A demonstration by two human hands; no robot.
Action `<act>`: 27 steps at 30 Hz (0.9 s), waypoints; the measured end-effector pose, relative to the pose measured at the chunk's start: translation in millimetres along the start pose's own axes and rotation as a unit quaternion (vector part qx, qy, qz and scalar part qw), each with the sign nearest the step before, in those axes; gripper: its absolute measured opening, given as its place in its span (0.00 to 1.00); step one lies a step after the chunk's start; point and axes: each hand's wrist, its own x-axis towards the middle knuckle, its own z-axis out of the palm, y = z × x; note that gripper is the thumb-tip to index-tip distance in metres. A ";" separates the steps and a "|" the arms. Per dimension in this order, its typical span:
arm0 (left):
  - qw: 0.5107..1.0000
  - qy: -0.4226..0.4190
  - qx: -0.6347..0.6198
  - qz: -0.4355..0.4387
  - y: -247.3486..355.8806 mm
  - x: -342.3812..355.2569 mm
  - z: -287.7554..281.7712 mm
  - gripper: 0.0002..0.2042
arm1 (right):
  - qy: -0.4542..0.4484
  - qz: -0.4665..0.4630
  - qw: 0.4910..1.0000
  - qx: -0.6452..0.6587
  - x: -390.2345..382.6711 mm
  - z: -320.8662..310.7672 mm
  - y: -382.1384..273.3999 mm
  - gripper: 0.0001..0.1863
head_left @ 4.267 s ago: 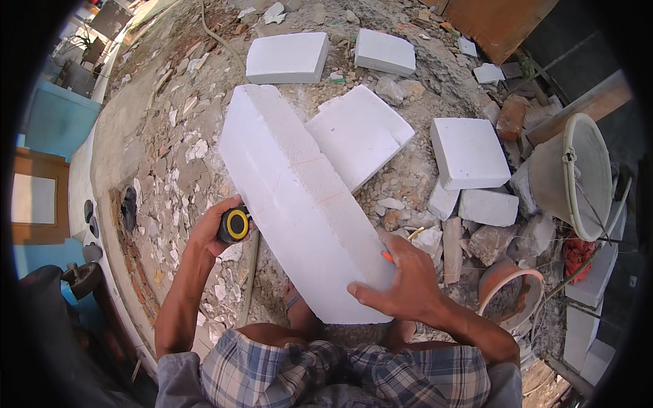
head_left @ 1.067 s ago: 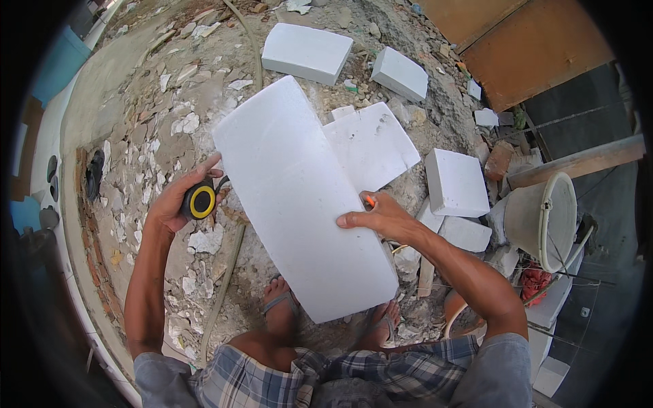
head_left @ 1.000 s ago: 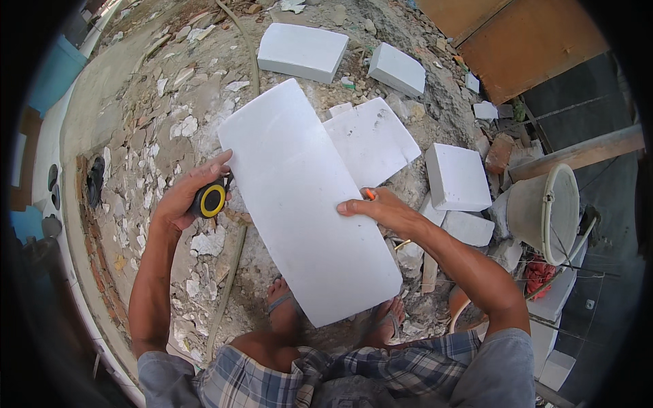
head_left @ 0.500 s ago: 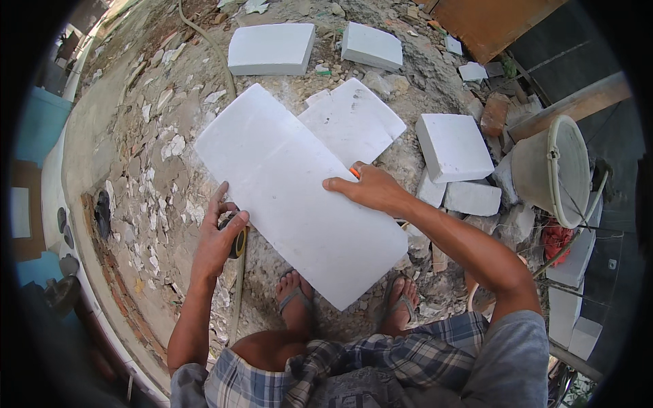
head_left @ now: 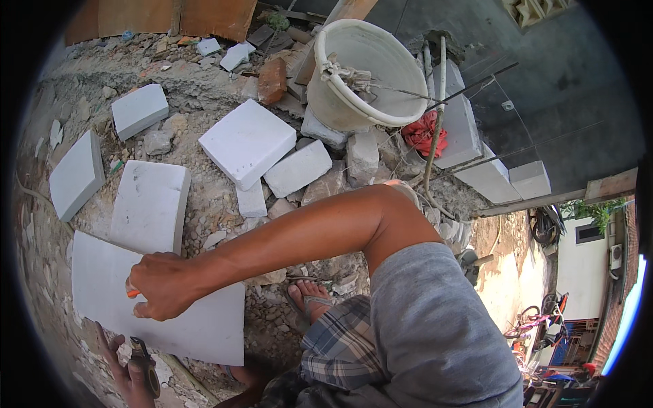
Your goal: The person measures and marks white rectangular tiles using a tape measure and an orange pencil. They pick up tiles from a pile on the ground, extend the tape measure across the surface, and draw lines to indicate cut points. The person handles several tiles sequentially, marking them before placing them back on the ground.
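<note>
A long white lightweight concrete block (head_left: 207, 326) lies at the lower left, partly beneath my arm. My right hand (head_left: 162, 284) is closed above it around a small orange thing (head_left: 132, 292), mostly hidden, whose kind I cannot make out. Beside the block's near edge, my left hand (head_left: 128, 372) holds a black-and-yellow tape measure (head_left: 145, 372) with its fingers partly curled. A second white block (head_left: 148, 207) lies against the long block's far side.
More white blocks (head_left: 248, 143) and rubble (head_left: 204, 231) cover the ground ahead. A large pale bucket (head_left: 340, 102) holding tools stands by the dark wall (head_left: 571, 88). Near it are a red cloth (head_left: 425, 132) and thin rods (head_left: 469, 85). Bicycles (head_left: 534, 323) stand far right.
The view has swung to the right, bringing the bucket and the yard into fuller sight. My right hand has gone from the long block's far edge to over its face, fingers curled.
</note>
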 end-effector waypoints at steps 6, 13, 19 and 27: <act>0.987 -0.150 0.046 -0.042 48.2 4.5 59.6 0.64 | -0.081 0.056 0.964 0.248 -31.7 54.7 12.7 0.19; 0.977 -0.176 0.025 -0.115 50.3 -1.2 62.1 0.44 | -0.163 0.071 0.940 0.292 -47.4 37.5 29.6 0.17; 0.927 -0.177 0.186 -0.275 39.1 -18.6 -5.8 0.28 | -0.027 0.162 0.934 0.318 -54.1 -35.9 92.2 0.22; 0.887 -0.182 0.222 -0.362 4.4 -47.0 -1.8 0.14 | 0.010 0.138 0.961 0.241 -25.8 -31.9 106.5 0.19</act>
